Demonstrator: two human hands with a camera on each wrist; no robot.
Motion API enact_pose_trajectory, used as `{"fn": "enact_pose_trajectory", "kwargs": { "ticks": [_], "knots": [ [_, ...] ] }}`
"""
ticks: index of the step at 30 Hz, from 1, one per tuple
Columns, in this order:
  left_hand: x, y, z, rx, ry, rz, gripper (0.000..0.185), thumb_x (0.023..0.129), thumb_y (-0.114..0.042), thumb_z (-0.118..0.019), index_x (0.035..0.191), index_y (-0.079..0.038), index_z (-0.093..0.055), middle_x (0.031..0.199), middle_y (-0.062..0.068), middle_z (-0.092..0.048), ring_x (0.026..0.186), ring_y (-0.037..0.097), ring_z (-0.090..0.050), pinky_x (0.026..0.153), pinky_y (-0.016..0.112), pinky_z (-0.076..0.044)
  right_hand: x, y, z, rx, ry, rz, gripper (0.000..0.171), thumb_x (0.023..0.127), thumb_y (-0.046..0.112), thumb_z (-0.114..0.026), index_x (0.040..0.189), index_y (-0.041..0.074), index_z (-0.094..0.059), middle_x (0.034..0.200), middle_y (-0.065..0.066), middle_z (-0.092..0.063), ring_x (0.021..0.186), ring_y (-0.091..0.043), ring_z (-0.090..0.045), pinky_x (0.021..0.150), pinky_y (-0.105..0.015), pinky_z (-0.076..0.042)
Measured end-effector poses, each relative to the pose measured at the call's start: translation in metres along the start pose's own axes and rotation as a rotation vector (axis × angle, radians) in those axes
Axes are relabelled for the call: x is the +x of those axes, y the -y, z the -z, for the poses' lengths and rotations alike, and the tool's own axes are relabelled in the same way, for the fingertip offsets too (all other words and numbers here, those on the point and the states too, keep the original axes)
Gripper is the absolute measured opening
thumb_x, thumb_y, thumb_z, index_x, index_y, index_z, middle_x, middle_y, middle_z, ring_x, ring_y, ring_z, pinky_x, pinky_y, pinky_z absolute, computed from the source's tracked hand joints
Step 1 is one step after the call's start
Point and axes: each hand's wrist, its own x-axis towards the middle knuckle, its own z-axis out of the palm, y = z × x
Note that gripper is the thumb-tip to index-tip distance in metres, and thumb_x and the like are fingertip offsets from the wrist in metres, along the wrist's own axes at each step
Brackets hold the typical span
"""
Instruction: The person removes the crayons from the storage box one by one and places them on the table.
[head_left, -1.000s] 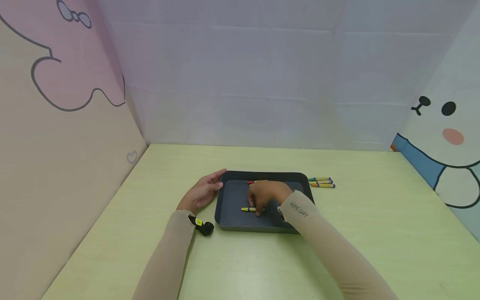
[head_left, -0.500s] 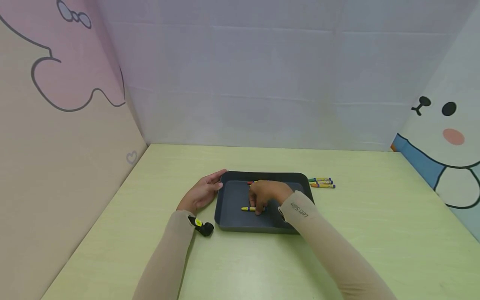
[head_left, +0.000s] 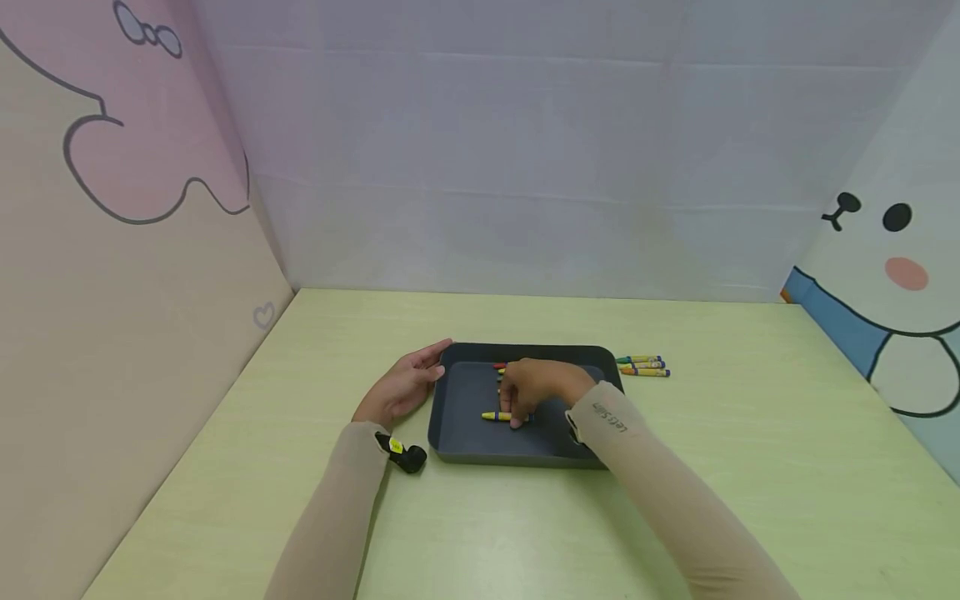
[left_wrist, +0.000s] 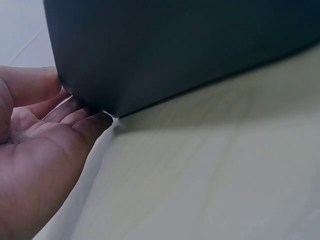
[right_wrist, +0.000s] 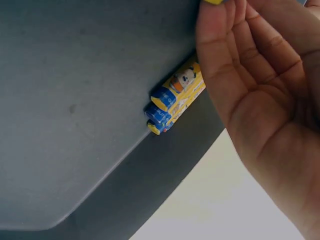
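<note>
A dark grey rectangular tray (head_left: 517, 460) lies on the table. Along its left side, my left hand (head_left: 401, 387) touches the wall and far corner; in the left wrist view the thumb and fingertips meet the outer wall. My right hand (head_left: 540, 387) reaches down inside the tray. Its thumb and fingers pinch a yellow crayon (head_left: 491, 416), held crosswise over the tray floor, tip to the left. Beyond it lies a row of crayons, partly hidden by the hand, with a red crayon (head_left: 499, 365) farthest back. The right wrist view shows blue-and-yellow crayon ends (right_wrist: 167, 100) by the tray wall.
Just right of the tray, several crayons lie on the table: a green crayon (head_left: 639, 359), a yellow one and an orange crayon (head_left: 647, 372). A black camera (head_left: 409, 458) is strapped to the left wrist near the tray. Printed cloth walls enclose the table.
My right hand and the yellow crayon have shifted slightly away from me, uncovering more crayon tips behind. The left hand stays at the tray's side.
</note>
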Motion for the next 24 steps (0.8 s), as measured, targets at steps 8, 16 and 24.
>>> {"fn": "enact_pose_trajectory", "kwargs": {
  "ticks": [8,16,24],
  "knots": [
    [-0.001,0.000,0.000,-0.014,0.003,0.001,0.061,0.097,0.009,-0.039,0.153,-0.003,-0.019,0.163,0.008,0.003,0.149,0.023,0.011,0.121,0.040,-0.005,-0.005,0.000,0.003,-0.002,0.021,0.068,0.009,0.082,0.007,-0.074,0.086,0.014,-0.069,0.079,0.001,-0.067,0.069,-0.016,-0.062,0.066,-0.032,-0.053],
    [-0.001,0.000,0.000,-0.017,-0.004,0.008,0.060,0.098,0.008,-0.040,0.153,-0.003,-0.019,0.163,0.007,0.002,0.149,0.022,0.009,0.121,0.040,-0.007,-0.011,-0.003,0.007,-0.041,-0.001,0.089,0.007,0.085,0.010,-0.072,0.089,0.015,-0.072,0.086,0.005,-0.066,0.072,-0.010,-0.061,0.066,-0.026,-0.051],
    [-0.001,0.000,0.000,-0.018,-0.004,0.001,0.060,0.098,0.008,-0.040,0.153,-0.003,-0.019,0.163,0.007,0.002,0.149,0.022,0.010,0.121,0.039,-0.005,-0.018,-0.011,0.014,-0.073,-0.035,0.165,0.005,0.086,0.009,-0.071,0.088,0.013,-0.073,0.085,0.004,-0.067,0.070,-0.009,-0.061,0.065,-0.024,-0.051]
  ]
}}
